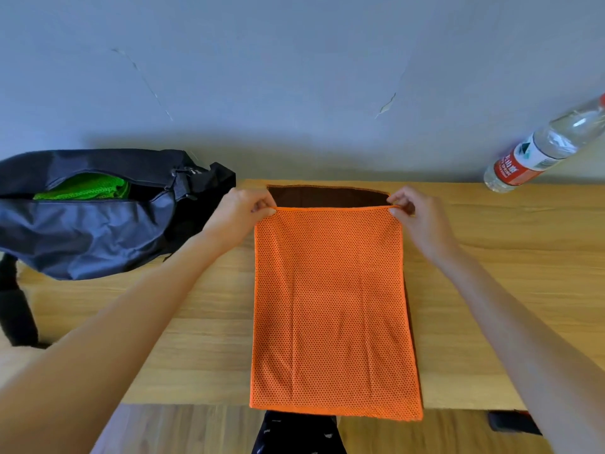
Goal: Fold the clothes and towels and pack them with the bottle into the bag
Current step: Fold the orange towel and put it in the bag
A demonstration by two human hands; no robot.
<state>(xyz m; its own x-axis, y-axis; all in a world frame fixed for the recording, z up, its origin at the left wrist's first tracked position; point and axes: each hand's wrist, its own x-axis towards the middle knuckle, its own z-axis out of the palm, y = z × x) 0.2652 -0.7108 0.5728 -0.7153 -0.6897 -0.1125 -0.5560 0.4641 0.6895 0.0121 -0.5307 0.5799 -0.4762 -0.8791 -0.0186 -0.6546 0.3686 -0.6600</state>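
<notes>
An orange mesh towel (330,306) lies lengthwise on the wooden table (491,273), its near end hanging over the front edge. My left hand (242,211) pinches the far left corner of its upper layer and my right hand (415,214) pinches the far right corner. Just beyond that edge a dark strip of the towel's lower layer (327,196) shows. A dark blue bag (82,224) lies open at the left, with a green mesh cloth (82,191) inside. A clear water bottle (543,149) with a red label stands at the far right.
A grey wall (294,77) rises right behind the table's far edge. The bag's black strap (16,306) hangs off the left end. Wooden floor and dark patterned trousers (294,434) show below the front edge.
</notes>
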